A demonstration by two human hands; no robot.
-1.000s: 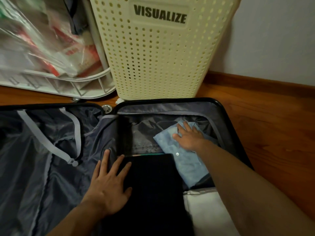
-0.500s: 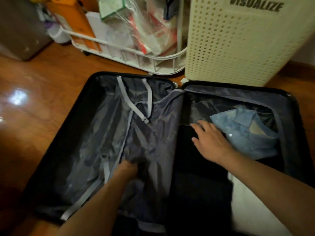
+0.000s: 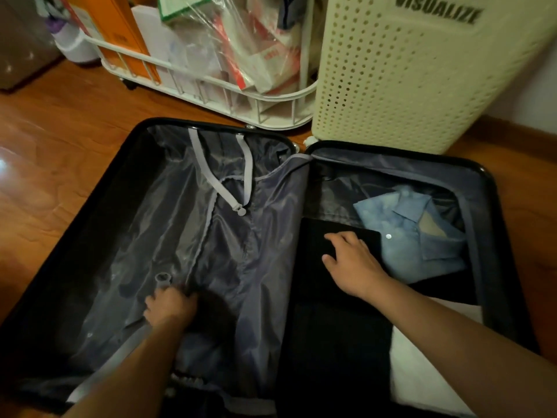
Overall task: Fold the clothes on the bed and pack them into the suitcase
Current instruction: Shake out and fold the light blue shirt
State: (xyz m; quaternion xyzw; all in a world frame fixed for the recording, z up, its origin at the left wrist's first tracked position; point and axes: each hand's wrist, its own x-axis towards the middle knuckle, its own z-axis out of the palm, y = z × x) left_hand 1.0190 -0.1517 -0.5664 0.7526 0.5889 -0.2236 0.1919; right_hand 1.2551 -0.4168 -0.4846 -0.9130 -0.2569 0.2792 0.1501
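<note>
Suitcase [image 3: 485, 173] open on floor. Left hand [image 3: 168, 306] curled, gripping strap [image 3: 126, 348] in left half. Right hand [image 3: 352, 260] flat, fingers spread, on black garment [image 3: 337, 336]; denim shirt [image 3: 422, 233] just right.

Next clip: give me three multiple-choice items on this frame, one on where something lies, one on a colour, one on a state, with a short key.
1. Where does the blue shirt lie?
A. in the suitcase's right half
B. in the left half
C. on the floor

2. What colour is the hamper behind the suitcase?
A. red
B. cream
C. black

3. What is the right hand doing?
A. lifting the shirt
B. gripping a strap
C. resting flat on the black garment

Key: 1 A, the shirt sits at the far end of the right half, beside the black garment. 2 B, its perforated wall is pale cream. 3 C, its fingers lie spread on the dark fabric, while the left hand is in the left half with fingers curled at the lining near a grey strap.
</note>
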